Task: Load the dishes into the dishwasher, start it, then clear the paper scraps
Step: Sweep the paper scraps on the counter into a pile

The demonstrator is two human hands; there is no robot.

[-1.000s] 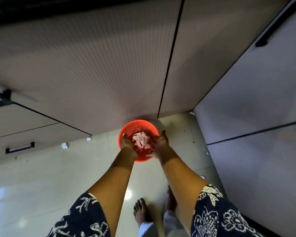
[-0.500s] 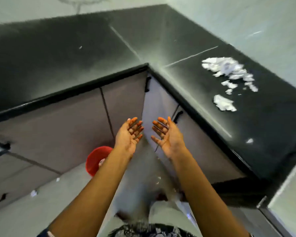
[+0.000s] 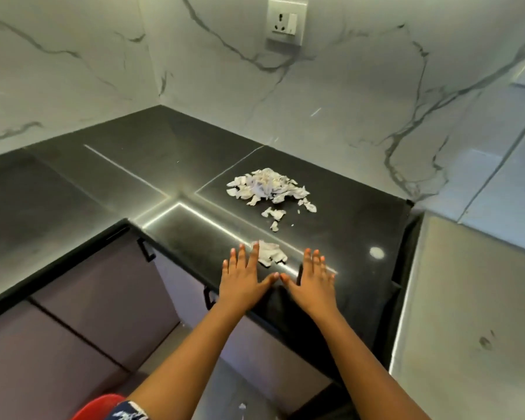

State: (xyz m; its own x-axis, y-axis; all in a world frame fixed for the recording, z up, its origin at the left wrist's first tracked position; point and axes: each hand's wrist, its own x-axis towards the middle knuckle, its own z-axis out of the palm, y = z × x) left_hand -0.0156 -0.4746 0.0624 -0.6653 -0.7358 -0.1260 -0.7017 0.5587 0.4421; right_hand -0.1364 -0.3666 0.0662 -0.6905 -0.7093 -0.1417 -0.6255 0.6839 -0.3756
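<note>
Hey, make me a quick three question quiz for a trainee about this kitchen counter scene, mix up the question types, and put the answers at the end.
1. True or false: both hands are holding paper.
2. Multiple choice: the small clump of torn white paper scraps lies (A) by the left hand's fingers, (B) on the floor, (C) against the wall.
3. Fill in: the big pile of torn white paper scraps sits on the ____ stone countertop.

Key:
1. False: the left hand and the right hand are flat, open and empty.
2. A
3. black
</note>
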